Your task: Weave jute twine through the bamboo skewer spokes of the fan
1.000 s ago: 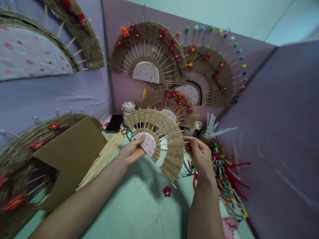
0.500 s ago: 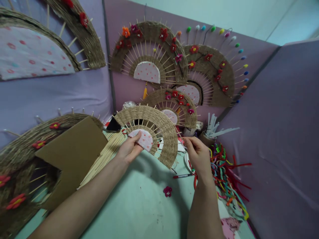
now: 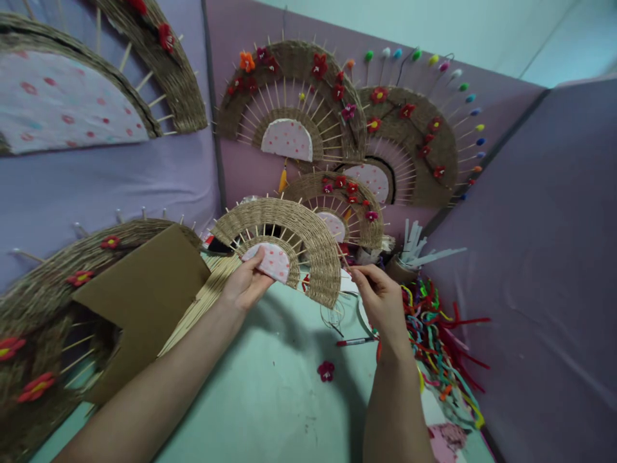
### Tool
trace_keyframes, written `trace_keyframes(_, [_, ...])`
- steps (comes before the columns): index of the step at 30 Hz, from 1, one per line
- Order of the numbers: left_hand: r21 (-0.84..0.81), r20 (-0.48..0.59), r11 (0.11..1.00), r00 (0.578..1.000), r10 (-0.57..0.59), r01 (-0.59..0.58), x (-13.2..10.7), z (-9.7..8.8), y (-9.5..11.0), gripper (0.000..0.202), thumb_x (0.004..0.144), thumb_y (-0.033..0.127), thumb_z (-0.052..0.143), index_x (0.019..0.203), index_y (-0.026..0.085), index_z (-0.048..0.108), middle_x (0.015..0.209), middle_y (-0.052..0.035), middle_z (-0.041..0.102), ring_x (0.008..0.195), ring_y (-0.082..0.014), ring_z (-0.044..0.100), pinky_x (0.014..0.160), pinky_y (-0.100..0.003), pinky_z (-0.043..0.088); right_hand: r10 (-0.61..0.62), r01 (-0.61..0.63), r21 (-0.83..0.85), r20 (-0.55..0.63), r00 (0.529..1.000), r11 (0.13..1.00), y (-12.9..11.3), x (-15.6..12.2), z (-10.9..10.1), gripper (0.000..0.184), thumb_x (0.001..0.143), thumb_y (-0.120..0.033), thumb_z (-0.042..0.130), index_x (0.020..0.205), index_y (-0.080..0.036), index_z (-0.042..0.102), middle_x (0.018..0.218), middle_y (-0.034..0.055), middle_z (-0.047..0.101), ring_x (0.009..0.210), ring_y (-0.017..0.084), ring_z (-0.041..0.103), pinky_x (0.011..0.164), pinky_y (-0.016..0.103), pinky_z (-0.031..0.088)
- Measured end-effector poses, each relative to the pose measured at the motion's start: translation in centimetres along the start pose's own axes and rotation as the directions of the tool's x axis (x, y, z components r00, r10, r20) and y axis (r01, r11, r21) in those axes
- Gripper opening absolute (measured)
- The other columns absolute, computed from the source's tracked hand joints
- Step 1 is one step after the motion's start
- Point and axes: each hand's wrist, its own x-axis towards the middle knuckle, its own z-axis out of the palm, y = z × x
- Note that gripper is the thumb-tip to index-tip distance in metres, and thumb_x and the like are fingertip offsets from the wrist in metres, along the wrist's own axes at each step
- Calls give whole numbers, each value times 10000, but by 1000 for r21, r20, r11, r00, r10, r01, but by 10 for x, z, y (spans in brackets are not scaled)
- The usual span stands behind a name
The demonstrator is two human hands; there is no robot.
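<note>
My left hand (image 3: 248, 285) pinches the pink dotted half-disc at the centre of a woven straw fan (image 3: 289, 231), holding it upright above the green table (image 3: 270, 399). Thin wooden sticks spread out from the fan's centre through its woven band. To the right of the fan, my right hand (image 3: 378, 299) is closed, its fingertips at the stick ends on the fan's right edge. What the fingers pinch is too small to make out.
A brown cardboard piece (image 3: 139, 296) and a bundle of thin sticks (image 3: 202, 308) lie at left. Coloured pipe cleaners (image 3: 438, 341) pile at right. A red pen (image 3: 354, 341) and a small red flower (image 3: 326, 370) lie on the table. Finished decorated fans (image 3: 299, 96) hang on the purple walls.
The fan has swung leftward and turned more upright in my left hand. My right hand has stayed at the fan's right edge; the red pen has come into sight.
</note>
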Motion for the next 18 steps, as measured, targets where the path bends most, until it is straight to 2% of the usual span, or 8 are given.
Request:
trace_keyframes(6, [15, -8, 999, 1000, -29, 29, -3, 1, -2, 196, 904, 101, 477, 1037, 166, 606, 803, -57, 714, 732, -140, 690, 877, -334, 534, 41, -58, 115, 140, 989, 992, 7, 0, 8, 198, 841, -339, 570, 867, -202, 710, 817, 50, 686, 757, 188, 603, 697, 295, 460])
trace_keyframes(10, [-8, -17, 1000, 1000, -22, 21, -3, 1, 0, 192, 899, 98, 484, 1032, 164, 605, 799, -54, 712, 744, -141, 691, 893, -333, 525, 54, -69, 117, 130, 990, 991, 4, 0, 10, 193, 844, -332, 575, 880, -196, 707, 829, 50, 689, 760, 183, 607, 704, 290, 465])
trace_keyframes(13, [-25, -9, 1000, 1000, -1, 1, 0, -1, 2, 171, 896, 99, 498, 1008, 171, 606, 808, -48, 718, 751, -138, 692, 892, -340, 528, 45, -58, 96, 130, 990, 994, 6, -1, 9, 192, 852, -325, 574, 907, -193, 703, 846, 53, 687, 771, 181, 608, 709, 287, 465])
trace_keyframes(18, [-42, 3, 998, 999, 47, -47, 3, -3, 3, 140, 904, 96, 486, 904, 169, 606, 805, -43, 719, 744, -125, 694, 893, -322, 528, -44, 50, -41, 150, 988, 998, 5, -1, 8, 209, 896, -300, 523, 969, -194, 687, 850, 55, 653, 777, 174, 593, 712, 283, 460])
